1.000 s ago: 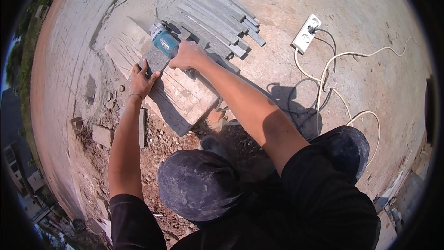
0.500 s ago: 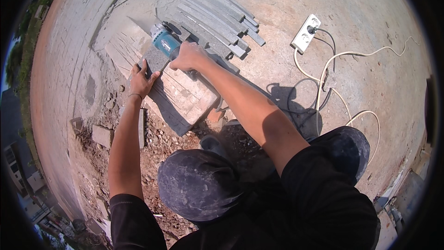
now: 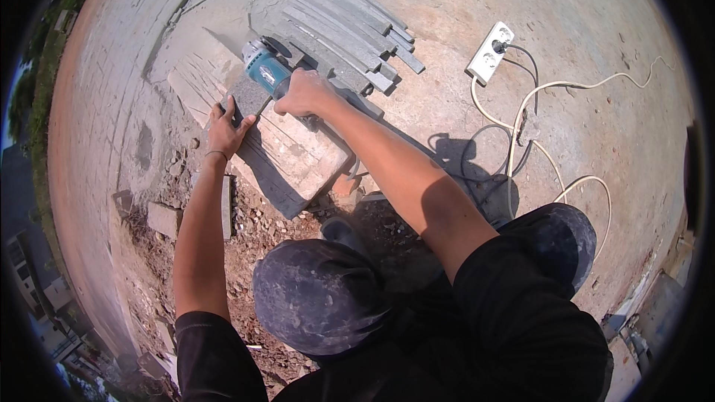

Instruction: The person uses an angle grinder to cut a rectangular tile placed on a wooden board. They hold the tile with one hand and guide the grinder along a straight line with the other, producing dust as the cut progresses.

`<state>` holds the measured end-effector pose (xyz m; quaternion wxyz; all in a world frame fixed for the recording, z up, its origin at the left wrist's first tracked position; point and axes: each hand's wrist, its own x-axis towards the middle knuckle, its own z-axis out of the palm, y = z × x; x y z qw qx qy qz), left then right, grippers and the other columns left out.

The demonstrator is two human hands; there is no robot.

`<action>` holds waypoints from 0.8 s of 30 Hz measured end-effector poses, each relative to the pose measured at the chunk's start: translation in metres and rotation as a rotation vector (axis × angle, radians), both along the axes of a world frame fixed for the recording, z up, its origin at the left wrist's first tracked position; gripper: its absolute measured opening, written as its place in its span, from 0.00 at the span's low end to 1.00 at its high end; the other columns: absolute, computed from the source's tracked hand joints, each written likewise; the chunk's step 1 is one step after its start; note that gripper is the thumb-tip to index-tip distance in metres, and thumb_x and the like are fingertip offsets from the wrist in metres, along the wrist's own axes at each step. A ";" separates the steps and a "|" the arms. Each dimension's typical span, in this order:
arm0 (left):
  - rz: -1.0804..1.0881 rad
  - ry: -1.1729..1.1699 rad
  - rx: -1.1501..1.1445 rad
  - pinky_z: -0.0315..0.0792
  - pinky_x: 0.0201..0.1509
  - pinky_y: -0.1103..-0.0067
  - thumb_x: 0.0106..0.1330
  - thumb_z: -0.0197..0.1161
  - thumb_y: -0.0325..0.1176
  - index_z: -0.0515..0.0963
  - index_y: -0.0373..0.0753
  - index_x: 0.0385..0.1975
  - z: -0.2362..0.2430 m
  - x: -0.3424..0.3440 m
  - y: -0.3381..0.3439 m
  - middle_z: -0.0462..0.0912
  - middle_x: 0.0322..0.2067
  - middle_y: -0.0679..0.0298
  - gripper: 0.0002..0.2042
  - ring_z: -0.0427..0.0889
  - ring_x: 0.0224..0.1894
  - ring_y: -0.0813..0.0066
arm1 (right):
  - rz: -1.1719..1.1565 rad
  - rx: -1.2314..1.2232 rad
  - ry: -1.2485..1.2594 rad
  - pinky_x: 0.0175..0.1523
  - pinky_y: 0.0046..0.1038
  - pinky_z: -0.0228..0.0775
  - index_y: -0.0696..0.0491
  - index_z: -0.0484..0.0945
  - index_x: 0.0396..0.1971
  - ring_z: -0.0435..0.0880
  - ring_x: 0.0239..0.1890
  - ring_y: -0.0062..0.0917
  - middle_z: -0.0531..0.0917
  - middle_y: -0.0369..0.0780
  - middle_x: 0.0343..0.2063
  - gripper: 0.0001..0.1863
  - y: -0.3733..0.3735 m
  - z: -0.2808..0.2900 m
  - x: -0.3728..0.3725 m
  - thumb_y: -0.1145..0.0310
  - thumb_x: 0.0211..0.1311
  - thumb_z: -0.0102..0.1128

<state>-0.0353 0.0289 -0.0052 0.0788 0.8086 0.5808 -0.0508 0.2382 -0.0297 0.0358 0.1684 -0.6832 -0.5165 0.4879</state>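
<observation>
My right hand (image 3: 306, 94) is wrapped around the body of a teal angle grinder (image 3: 266, 72), whose disc and guard point away from me. The grinder sits over a grey stone tile (image 3: 251, 98), with pale dust near the disc. With my left hand (image 3: 228, 132) I grip the near left edge of that tile, thumb on the near side and fingers on the left. Underneath, a large pale block (image 3: 298, 156) with several saw grooves supports the tile. The exact spot where disc and tile meet is hidden by the tool.
Several cut grey strips (image 3: 346, 26) lie side by side beyond the block. A white power strip (image 3: 490, 53) with a black plug rests on the concrete to the right, its cream cable (image 3: 573, 85) looping nearby. Rubble and a loose brick (image 3: 164, 219) are at left, close to my knees.
</observation>
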 end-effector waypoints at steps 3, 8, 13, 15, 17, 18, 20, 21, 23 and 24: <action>-0.008 0.000 0.007 0.61 0.67 0.62 0.59 0.62 0.65 0.62 0.38 0.69 -0.001 -0.002 0.001 0.61 0.64 0.36 0.45 0.61 0.67 0.42 | 0.012 -0.005 0.003 0.58 0.31 0.75 0.64 0.79 0.47 0.83 0.52 0.40 0.83 0.54 0.47 0.37 -0.001 0.001 0.000 0.55 0.36 0.72; 0.003 0.003 -0.017 0.62 0.67 0.62 0.59 0.62 0.64 0.62 0.38 0.69 0.002 0.001 0.000 0.61 0.64 0.36 0.45 0.62 0.67 0.43 | -0.002 0.010 -0.010 0.57 0.31 0.75 0.65 0.80 0.46 0.84 0.51 0.40 0.83 0.54 0.46 0.37 -0.003 -0.003 0.000 0.55 0.35 0.72; 0.008 0.004 -0.019 0.63 0.67 0.63 0.59 0.62 0.64 0.62 0.38 0.69 0.004 0.005 -0.001 0.61 0.64 0.38 0.45 0.62 0.67 0.44 | -0.002 0.074 -0.028 0.51 0.34 0.77 0.66 0.80 0.43 0.86 0.46 0.42 0.84 0.56 0.41 0.36 -0.006 -0.008 0.001 0.53 0.36 0.71; 0.011 0.005 -0.020 0.63 0.67 0.63 0.59 0.63 0.64 0.62 0.38 0.69 0.004 0.004 0.000 0.61 0.64 0.38 0.45 0.62 0.67 0.44 | -0.011 0.085 -0.040 0.51 0.34 0.77 0.66 0.80 0.43 0.86 0.46 0.42 0.84 0.56 0.41 0.36 -0.007 -0.007 0.000 0.53 0.36 0.71; 0.013 0.002 -0.014 0.63 0.67 0.63 0.59 0.62 0.64 0.62 0.39 0.69 0.003 0.000 0.000 0.61 0.64 0.38 0.45 0.62 0.67 0.44 | 0.003 0.048 -0.024 0.54 0.32 0.76 0.65 0.80 0.45 0.85 0.49 0.41 0.84 0.55 0.44 0.36 -0.008 -0.003 0.000 0.54 0.35 0.72; 0.011 0.005 -0.013 0.63 0.67 0.63 0.59 0.62 0.64 0.62 0.39 0.69 0.003 0.001 0.000 0.61 0.64 0.37 0.45 0.62 0.67 0.44 | 0.007 0.028 -0.017 0.56 0.31 0.76 0.65 0.80 0.46 0.84 0.50 0.40 0.84 0.54 0.46 0.37 -0.008 -0.003 0.001 0.54 0.35 0.72; 0.008 0.011 -0.009 0.63 0.67 0.63 0.59 0.62 0.64 0.62 0.39 0.69 0.003 0.004 0.000 0.61 0.64 0.37 0.45 0.61 0.67 0.44 | 0.004 0.018 -0.019 0.56 0.31 0.76 0.65 0.80 0.46 0.84 0.51 0.40 0.83 0.55 0.46 0.37 -0.009 -0.002 0.003 0.54 0.35 0.73; 0.008 0.009 -0.008 0.62 0.67 0.63 0.59 0.62 0.64 0.61 0.39 0.69 0.002 0.003 0.000 0.61 0.64 0.37 0.45 0.61 0.67 0.44 | 0.004 0.014 -0.019 0.56 0.31 0.76 0.65 0.80 0.46 0.84 0.51 0.40 0.83 0.55 0.46 0.37 -0.009 -0.001 0.003 0.54 0.35 0.73; 0.009 0.006 -0.006 0.62 0.67 0.63 0.59 0.62 0.64 0.61 0.39 0.69 0.001 0.000 0.000 0.61 0.64 0.37 0.45 0.62 0.67 0.44 | 0.004 0.010 -0.014 0.56 0.32 0.76 0.65 0.79 0.46 0.84 0.51 0.40 0.83 0.55 0.47 0.38 -0.010 0.000 0.003 0.54 0.35 0.73; 0.012 0.005 -0.009 0.62 0.67 0.63 0.59 0.62 0.64 0.61 0.39 0.69 0.001 0.001 0.000 0.61 0.64 0.37 0.45 0.61 0.67 0.44 | 0.003 0.007 -0.012 0.56 0.32 0.76 0.65 0.79 0.46 0.84 0.51 0.41 0.83 0.55 0.47 0.38 -0.010 0.000 0.003 0.54 0.35 0.73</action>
